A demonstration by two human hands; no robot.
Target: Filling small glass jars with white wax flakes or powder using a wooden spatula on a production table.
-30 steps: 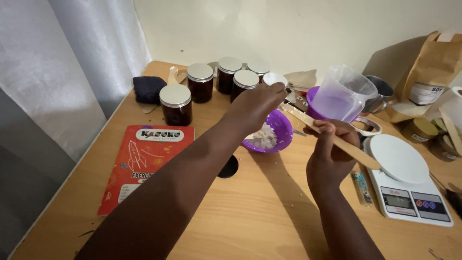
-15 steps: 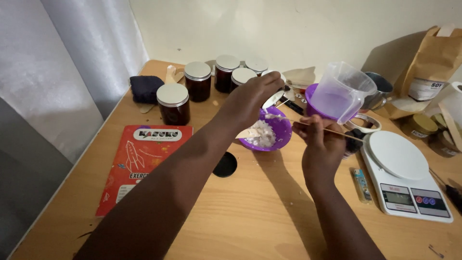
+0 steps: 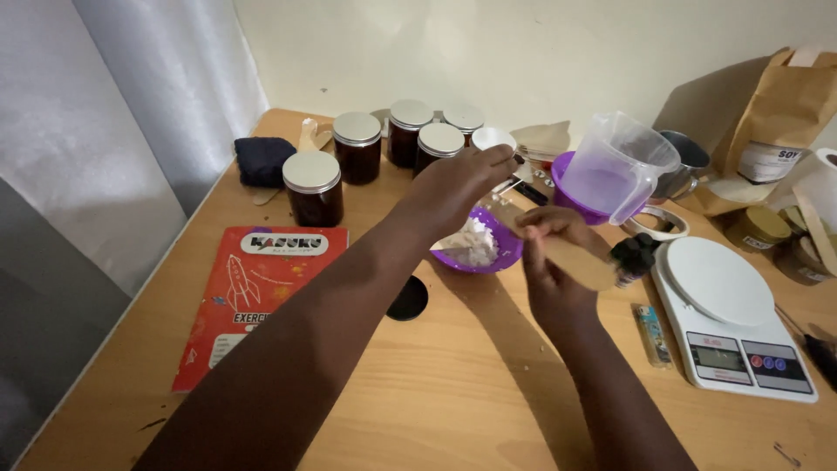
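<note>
Near the middle of the bench, toward its far edge, the left hand (image 3: 462, 179) reaches over a small purple bowl (image 3: 478, 249) of white powder, fingers curled; what it grips I cannot tell. The right hand (image 3: 554, 253) pinches a flat wooden stick (image 3: 571, 255) just beside the bowl. It looks light and stiff, best held at its near end. Behind stand dark jars (image 3: 357, 148) with silver lids, seemingly full, and a clear jug (image 3: 615, 166) resting in another purple bowl.
</note>
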